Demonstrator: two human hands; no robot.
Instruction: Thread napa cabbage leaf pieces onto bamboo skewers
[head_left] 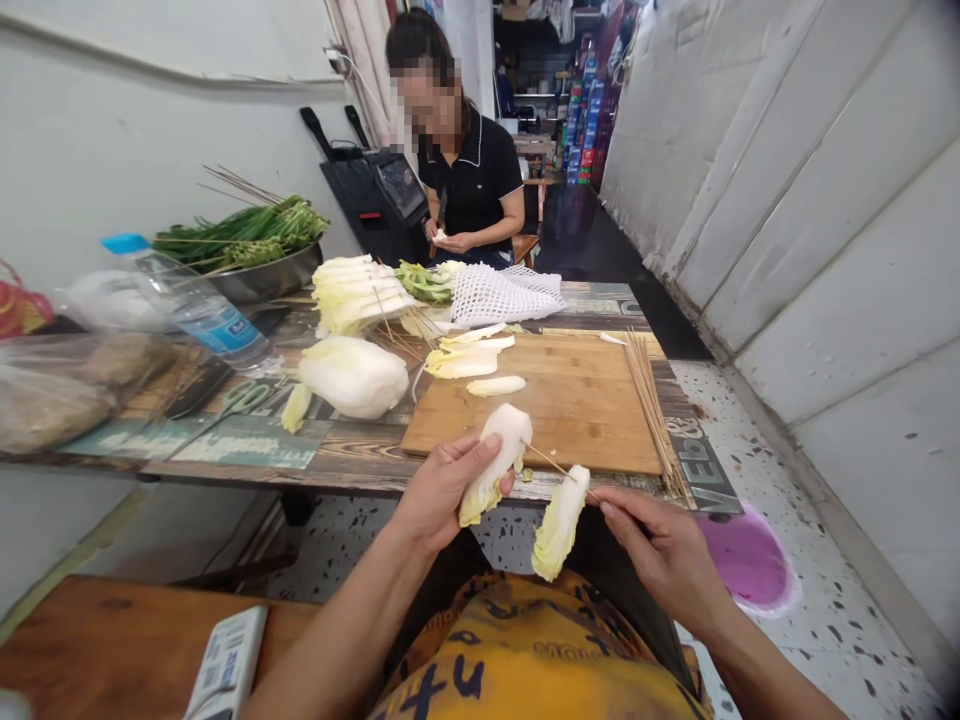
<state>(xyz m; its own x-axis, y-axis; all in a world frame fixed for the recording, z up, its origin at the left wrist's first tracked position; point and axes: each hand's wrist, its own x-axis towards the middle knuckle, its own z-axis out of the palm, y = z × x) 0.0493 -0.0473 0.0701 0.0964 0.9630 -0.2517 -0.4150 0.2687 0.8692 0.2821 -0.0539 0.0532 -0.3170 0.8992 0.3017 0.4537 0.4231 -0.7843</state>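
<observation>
Over the table's near edge, my left hand (457,480) is closed on a cabbage leaf (501,445), white at its thick end and yellow at the frilled end. My right hand (652,540) pinches a thin wooden skewer (551,461). A second, smaller cabbage leaf (562,525) hangs pierced on that skewer close to my right fingers. The skewer's far tip meets the thick end of the leaf in my left hand; how deep it goes is hidden. Behind my hands, a wooden cutting board (577,390) bears several loose cabbage leaves (469,355).
Bare skewers (651,400) lie along the board's right edge. Left of the board are a cabbage head (356,375), stacked skewered leaves (356,290), a tilted water bottle (217,320) and a metal bowl (270,275) of greens. Across the table sits a person (472,160) holding a knife.
</observation>
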